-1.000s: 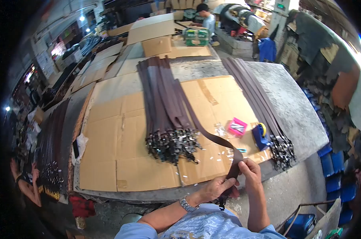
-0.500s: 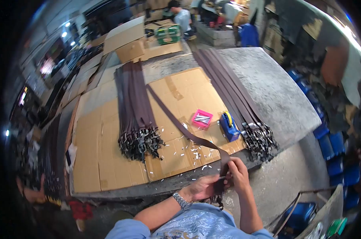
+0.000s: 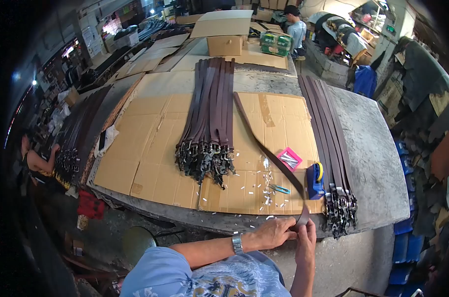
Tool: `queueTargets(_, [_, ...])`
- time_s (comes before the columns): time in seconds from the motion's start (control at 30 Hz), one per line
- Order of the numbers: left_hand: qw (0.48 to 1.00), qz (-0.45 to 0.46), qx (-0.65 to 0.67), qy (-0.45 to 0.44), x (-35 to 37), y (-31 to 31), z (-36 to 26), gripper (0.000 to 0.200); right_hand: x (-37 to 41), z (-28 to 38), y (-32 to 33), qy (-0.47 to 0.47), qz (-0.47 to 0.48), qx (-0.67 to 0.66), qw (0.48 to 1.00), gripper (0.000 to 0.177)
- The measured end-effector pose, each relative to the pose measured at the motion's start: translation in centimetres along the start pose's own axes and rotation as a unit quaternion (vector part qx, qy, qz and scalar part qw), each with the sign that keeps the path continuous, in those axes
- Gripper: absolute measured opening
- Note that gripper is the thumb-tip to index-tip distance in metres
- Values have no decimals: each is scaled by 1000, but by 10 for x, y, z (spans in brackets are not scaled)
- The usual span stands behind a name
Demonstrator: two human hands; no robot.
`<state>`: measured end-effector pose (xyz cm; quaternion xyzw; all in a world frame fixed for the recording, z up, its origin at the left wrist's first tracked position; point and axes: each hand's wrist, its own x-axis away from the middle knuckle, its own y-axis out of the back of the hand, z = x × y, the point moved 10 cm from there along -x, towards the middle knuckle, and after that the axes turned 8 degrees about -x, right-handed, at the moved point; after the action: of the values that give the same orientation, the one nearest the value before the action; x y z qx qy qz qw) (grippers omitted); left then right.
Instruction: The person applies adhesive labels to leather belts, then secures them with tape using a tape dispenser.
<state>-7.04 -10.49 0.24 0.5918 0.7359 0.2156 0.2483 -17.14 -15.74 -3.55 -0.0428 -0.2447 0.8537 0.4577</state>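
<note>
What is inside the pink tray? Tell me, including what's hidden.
Slim, silvery pieces lie loosely heaped in the pink tray. Whatever is beneath them cannot be seen, because they cover it.

Stretches out as a broad grey worktable [image 3: 378, 148], scuffed and bare at right. Carries flattened cardboard [image 3: 150, 158], with a central belt bundle [image 3: 212, 109] on top, buckles [image 3: 204, 158] nearest. Supports part of a single brown belt [image 3: 266, 151], a pink tray [image 3: 289, 160] with metal pieces, blue tape dispenser [image 3: 315, 182], blue snips [image 3: 280, 189] and scattered white slips [image 3: 267, 175]. Bears another belt bundle [image 3: 333, 138] beyond the dispenser, overlapping the cardboard's right edge.
</note>
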Motion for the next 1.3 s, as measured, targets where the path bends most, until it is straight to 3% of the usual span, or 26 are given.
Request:
queueTargets(0.17, [997,-16,-77,-1,39,63,24,23,-58,-26,-67,-70,69,-54,994,45])
queueTargets(0.23, [993,-21,-109,31,62,89,49,23,-78,-26,-102,-75,73,-52,993,39])
queueTargets(0.3, [986,37,-72,145,95,104,96,25,-104,-35,-129,-59,115,-42,991,34])
queueTargets(0.43, [978,9,-92,185,173,148,164,22,-136,-41,-188,-49,117,-65,990,30])
queueTargets(0.57, [939,116,-86,311,260,149,244,27,-167,-33,-222,-21,99,-69,993,40])
queueTargets(0.7, [910,157,3,384,294,143,263,30,-189,-9,-227,9,92,-79,993,52])
queueTargets(0.77, [893,203,6,401,298,132,273,33,-188,19,-226,39,107,-83,990,48])
queueTargets(0.83, [850,231,196,432,298,116,269,31,-188,49,-209,67,75,-88,991,42])
queueTargets(0.87, [764,200,306,532,305,112,268,31,-187,67,-197,78,78,-93,990,44])
queueTargets(0.9, [765,203,304,530,298,107,271,31,-186,87,-182,89,83,-97,988,47])
queueTargets(0.93, [821,292,125,475,294,104,284,26,-183,113,-157,133,55,-95,985,51])
queueTargets(0.97, [838,367,-60,399,292,97,302,39,-177,139,-133,176,27,-92,980,54])
queueTargets(1.0, [905,302,-150,260,310,80,350,46,-164,172,-116,229,8,-90,969,57])
queueTargets(1.03, [905,299,-153,261,285,79,319,46,-149,207,-100,281,-9,-89,955,61])
queueTargets(1.07, [877,217,6,429,259,95,275,28,-138,231,-79,310,-31,-62,948,62])
queueTargets(1.1, [794,121,166,572,253,93,249,26,-128,251,-56,337,-52,-37,940,63])
queueTargets(1.13, [793,116,166,575,246,80,254,26,-119,270,-33,355,-62,-27,932,63])
queueTargets(1.17, [851,248,10,463,228,59,262,30,-114,286,-9,371,-70,-17,926,63])
queueTargets(1.2, [858,367,-145,329,215,33,261,49,-107,302,15,400,-91,-21,912,61])
queueTargets(1.3, [864,321,-168,349,192,-9,250,48,-124,354,98,451,-110,25,885,56])
